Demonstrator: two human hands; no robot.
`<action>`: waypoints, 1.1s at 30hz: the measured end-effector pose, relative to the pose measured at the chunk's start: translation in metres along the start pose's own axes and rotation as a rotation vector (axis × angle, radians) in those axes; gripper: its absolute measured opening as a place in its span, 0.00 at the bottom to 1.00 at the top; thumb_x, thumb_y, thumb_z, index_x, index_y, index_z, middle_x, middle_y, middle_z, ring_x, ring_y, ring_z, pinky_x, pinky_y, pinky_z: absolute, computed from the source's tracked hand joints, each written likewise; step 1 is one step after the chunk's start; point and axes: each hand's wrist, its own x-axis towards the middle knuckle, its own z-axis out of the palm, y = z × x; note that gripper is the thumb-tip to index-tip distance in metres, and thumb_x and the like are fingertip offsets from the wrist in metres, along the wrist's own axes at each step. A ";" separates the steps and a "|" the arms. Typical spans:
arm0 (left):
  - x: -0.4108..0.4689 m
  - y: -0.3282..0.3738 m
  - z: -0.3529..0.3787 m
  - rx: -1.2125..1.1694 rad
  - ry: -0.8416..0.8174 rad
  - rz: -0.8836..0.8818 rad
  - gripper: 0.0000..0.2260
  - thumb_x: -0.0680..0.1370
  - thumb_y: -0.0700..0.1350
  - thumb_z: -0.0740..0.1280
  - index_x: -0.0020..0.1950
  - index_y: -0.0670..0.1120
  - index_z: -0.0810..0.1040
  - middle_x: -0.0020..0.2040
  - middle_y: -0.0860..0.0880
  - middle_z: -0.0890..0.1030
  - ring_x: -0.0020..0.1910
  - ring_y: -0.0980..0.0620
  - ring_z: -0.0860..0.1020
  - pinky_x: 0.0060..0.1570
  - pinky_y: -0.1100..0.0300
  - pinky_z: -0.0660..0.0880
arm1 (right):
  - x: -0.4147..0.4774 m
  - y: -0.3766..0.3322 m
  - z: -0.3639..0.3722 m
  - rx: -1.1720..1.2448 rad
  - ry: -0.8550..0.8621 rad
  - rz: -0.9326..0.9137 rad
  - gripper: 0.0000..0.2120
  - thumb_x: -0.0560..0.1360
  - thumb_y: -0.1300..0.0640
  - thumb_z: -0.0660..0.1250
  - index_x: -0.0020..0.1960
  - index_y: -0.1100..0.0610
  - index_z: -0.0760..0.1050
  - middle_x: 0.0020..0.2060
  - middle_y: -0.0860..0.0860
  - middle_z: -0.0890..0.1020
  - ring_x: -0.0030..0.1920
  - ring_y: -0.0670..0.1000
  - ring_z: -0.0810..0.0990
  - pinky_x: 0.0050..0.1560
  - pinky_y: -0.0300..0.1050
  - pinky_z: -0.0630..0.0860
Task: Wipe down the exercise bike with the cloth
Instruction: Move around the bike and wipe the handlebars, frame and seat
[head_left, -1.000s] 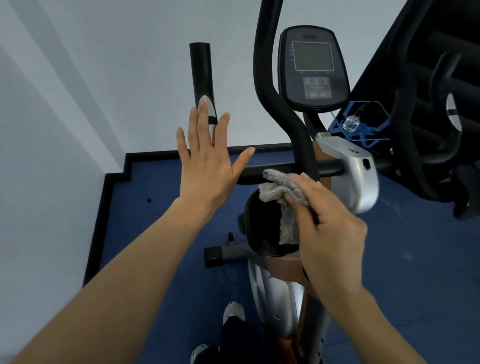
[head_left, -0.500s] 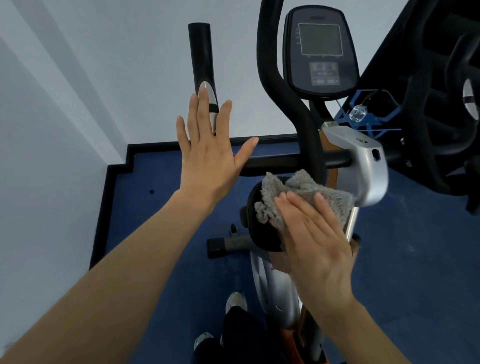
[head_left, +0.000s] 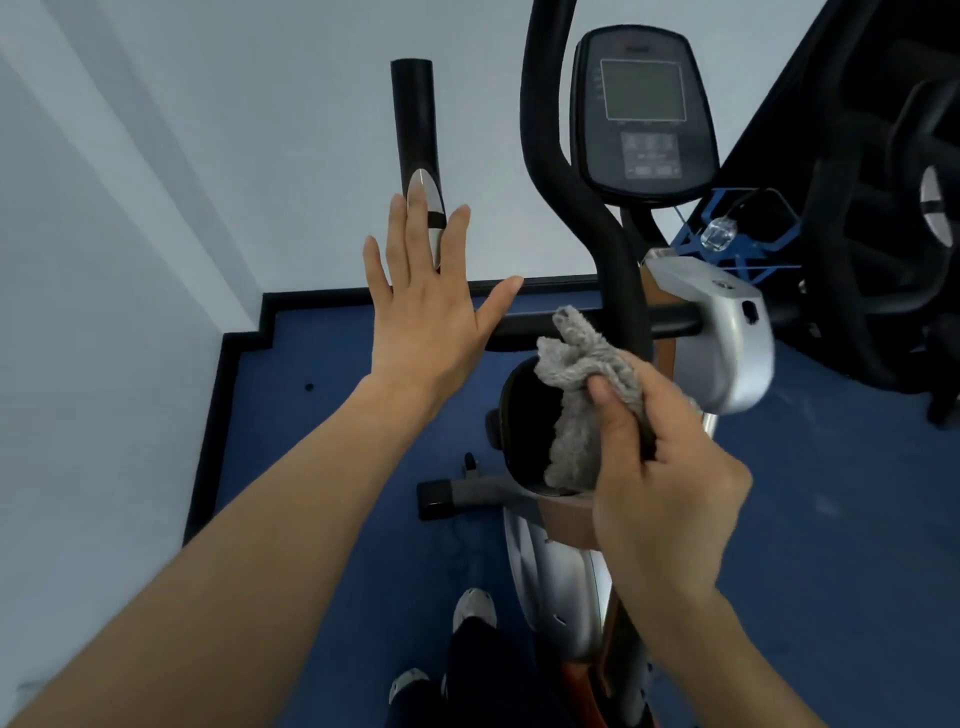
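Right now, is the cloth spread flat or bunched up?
Bunched up. The grey cloth is crumpled in the right hand, thumb pinching it, with loose folds sticking up and hanging down.

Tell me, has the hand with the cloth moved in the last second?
Yes. The right hand bunched the cloth and pulled back left, off the silver housing.

The exercise bike (head_left: 722, 353) stands upright on blue floor, with black handlebars, a dark console with a grey screen and a silver-and-brown body. The cloth (head_left: 576, 410) is grey and fluffy, bunched up against the bike's black round part below the crossbar
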 end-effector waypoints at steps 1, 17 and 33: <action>0.000 0.000 0.001 0.004 -0.002 0.000 0.33 0.76 0.65 0.45 0.75 0.47 0.52 0.77 0.42 0.42 0.75 0.44 0.40 0.71 0.43 0.39 | 0.003 -0.001 0.004 0.003 -0.035 -0.013 0.15 0.76 0.53 0.60 0.57 0.61 0.77 0.47 0.55 0.84 0.47 0.54 0.82 0.44 0.54 0.80; 0.002 0.000 0.005 0.044 0.026 -0.005 0.33 0.76 0.64 0.46 0.74 0.46 0.55 0.77 0.40 0.46 0.75 0.43 0.43 0.71 0.42 0.43 | -0.006 0.015 0.021 -0.110 -0.168 -0.210 0.12 0.74 0.61 0.60 0.54 0.63 0.79 0.50 0.54 0.83 0.55 0.43 0.75 0.61 0.42 0.71; 0.007 0.003 -0.014 0.028 -0.007 0.015 0.34 0.74 0.65 0.43 0.75 0.46 0.53 0.77 0.42 0.44 0.75 0.45 0.41 0.72 0.43 0.42 | 0.042 -0.021 -0.014 0.435 -0.477 0.121 0.09 0.73 0.54 0.68 0.48 0.39 0.77 0.42 0.37 0.82 0.41 0.38 0.80 0.40 0.27 0.73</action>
